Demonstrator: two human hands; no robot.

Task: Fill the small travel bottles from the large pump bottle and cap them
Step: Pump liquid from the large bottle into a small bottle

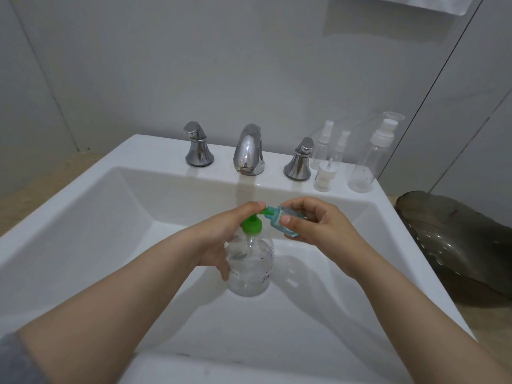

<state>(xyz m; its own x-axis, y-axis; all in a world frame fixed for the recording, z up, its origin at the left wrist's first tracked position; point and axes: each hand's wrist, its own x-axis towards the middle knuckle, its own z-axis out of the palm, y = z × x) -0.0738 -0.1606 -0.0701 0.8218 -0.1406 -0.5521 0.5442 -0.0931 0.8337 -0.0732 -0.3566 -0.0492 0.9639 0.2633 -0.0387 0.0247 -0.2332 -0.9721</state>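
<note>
Gripping the large pump bottle (pixel 250 270) round its shoulder, the left hand (pixel 219 239) has its fingers curled about the clear body while one digit lies across the top of the green pump head (pixel 252 225). The right hand (pixel 318 225) pinches a small blue-tinted travel bottle (pixel 288 221) between thumb and curled fingers, tilted so that its open threaded neck meets the tip of the pump's nozzle. Both bottles are held above the basin of the white sink (pixel 83 217), the pump bottle roughly upright and showing clear liquid inside. Behind the hands, on the sink's back ledge, a chrome faucet (pixel 248 151) stands between two chrome handles (pixel 198 148). To the right of these stand more clear travel containers: two slim spray bottles (pixel 322 145), a short squat container (pixel 324 176) in front of them, and a taller capped bottle (pixel 370 162) nearest the corner. A dark glassy dish (pixel 457 245) lies on the counter to the right of the sink. A grey sleeve (pixel 13 358) shows at the lower left.
</note>
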